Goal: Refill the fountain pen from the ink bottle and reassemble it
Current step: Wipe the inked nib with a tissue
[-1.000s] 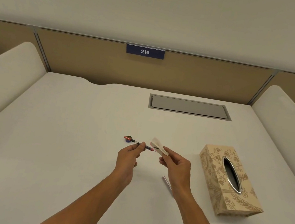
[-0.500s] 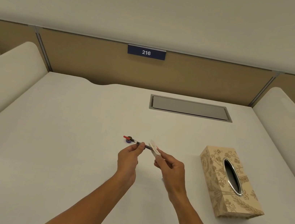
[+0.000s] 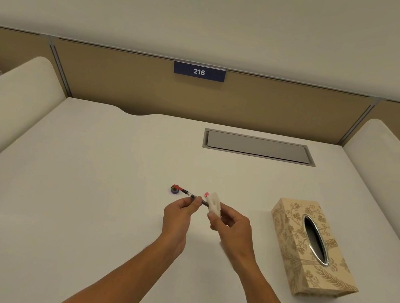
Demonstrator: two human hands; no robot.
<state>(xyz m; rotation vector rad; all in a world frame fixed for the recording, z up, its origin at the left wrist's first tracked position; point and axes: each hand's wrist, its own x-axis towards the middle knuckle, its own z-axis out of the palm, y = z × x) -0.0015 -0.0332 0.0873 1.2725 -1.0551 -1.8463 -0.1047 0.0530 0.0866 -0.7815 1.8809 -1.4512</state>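
A patterned beige tissue box (image 3: pixel 314 247) lies near the right edge of the white counter (image 3: pixel 71 197), its oval metal-rimmed slot facing up; nothing shows through the dark slot. Toward the far edge, a grey rectangular cover plate (image 3: pixel 258 146) sits flush in the counter. Padded cream dividers rise along the left and right edges, and a tan partition at the far edge carries a blue plate reading 216 (image 3: pixel 199 72).

Above the middle of the counter, the left hand (image 3: pixel 178 219) pinches a thin dark fountain pen section (image 3: pixel 191 195) between thumb and fingertips, its red end pointing away to the left. That red end overlaps a small round blue ink bottle (image 3: pixel 175 190) standing on the counter just behind; whether they touch is unclear. The right hand (image 3: pixel 232 226) has its grip closed on a folded white tissue (image 3: pixel 213 204), wrapped against the near end of the pen, where a spot of red shows
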